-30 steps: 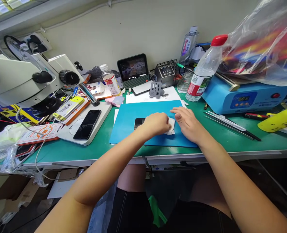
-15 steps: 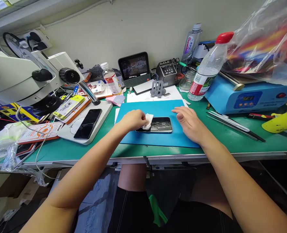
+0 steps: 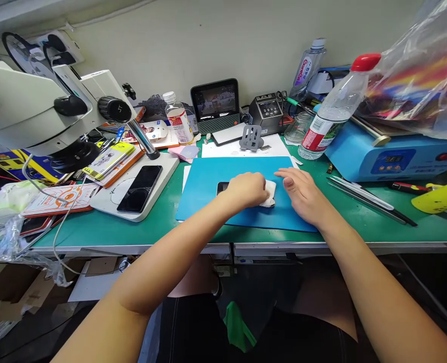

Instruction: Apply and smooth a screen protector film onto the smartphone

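Observation:
My left hand is closed on a folded white tissue, pressing it against the right end of a smartphone. The phone lies flat and sideways on a blue mat; my hand and the tissue hide most of it, leaving its dark left end in sight. Just to the right, my right hand rests on the mat with fingers stretched out, apart from the phone and holding nothing.
A microscope stands at the left, a second phone on its base. Behind the mat are a small screen and a grey phone stand. To the right are a red-capped bottle, tweezers and a blue heating device.
My left hand has slid the tissue from the phone's left end across to its right end. My right hand stays outstretched on the mat. The camera view has shifted slightly.

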A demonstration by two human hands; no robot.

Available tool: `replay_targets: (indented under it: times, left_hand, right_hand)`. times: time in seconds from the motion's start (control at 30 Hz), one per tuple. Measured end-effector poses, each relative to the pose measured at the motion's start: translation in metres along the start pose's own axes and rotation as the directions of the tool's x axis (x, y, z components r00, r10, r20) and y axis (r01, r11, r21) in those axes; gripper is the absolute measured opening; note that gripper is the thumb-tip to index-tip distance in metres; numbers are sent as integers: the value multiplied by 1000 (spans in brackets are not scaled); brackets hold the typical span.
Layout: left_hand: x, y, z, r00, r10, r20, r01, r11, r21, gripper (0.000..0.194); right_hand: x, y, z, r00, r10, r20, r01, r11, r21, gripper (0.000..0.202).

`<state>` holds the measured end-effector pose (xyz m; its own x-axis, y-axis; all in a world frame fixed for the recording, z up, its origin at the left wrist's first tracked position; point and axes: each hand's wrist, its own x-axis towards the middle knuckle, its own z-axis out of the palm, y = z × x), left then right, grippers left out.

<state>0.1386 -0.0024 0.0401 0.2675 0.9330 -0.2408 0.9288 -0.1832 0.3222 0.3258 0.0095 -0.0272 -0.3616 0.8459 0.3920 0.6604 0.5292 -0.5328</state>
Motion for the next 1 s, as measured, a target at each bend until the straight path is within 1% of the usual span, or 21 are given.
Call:
replay_targets:
  times: [0.2, 0.27, 0.37, 0.47, 0.57, 0.67, 0.73, 0.9, 0.97, 1.0]
  left_hand:
    - [-5, -31, -8, 999, -29, -38, 29, 1000, -2, 18]
    - [-5, -37, -9, 998, -35, -43, 35, 999, 1, 18]
    - [-2, -32, -8, 999, -28, -41, 28, 1000, 5, 18]
    - [2, -20, -5, 1000, -12, -13, 12, 1000, 4, 18]
    - [3, -8, -2, 1000, 3, 8, -3, 1000, 6, 18]
    - [0, -5, -1, 1000, 10, 13, -10, 1000, -1, 19]
    - [-1, -12, -4, 1000, 4, 13, -4, 1000, -8, 18]
    - [1, -42, -15, 998, -60, -22, 60, 998, 8, 15]
    - [0, -48, -16, 996, -79, -41, 80, 997, 17, 16]
    - [-1, -47, -15, 995, -84, -50, 85, 996, 20, 17]
  right_hand:
    - [0, -4, -2, 999, 40, 29, -40, 999, 1, 82]
    - [0, -4, -2, 999, 43, 29, -43, 999, 3, 84]
    - [0, -5, -2, 1000, 23, 21, -23, 1000, 3, 81]
    - [0, -5, -2, 1000, -7, 15, 7, 1000, 5, 76]
    - [0, -4, -1, 1000, -12, 19, 12, 1000, -5, 77]
    - [0, -3, 0, 1000, -3, 24, 3, 1000, -22, 77]
    - [0, -3, 0, 1000, -7, 24, 7, 1000, -24, 75]
    - [1, -3, 1, 999, -17, 41, 18, 999, -27, 79]
    - [2, -3, 2, 998, -12, 54, 14, 999, -40, 80]
    - [2, -3, 3, 998, -14, 59, 17, 999, -46, 81]
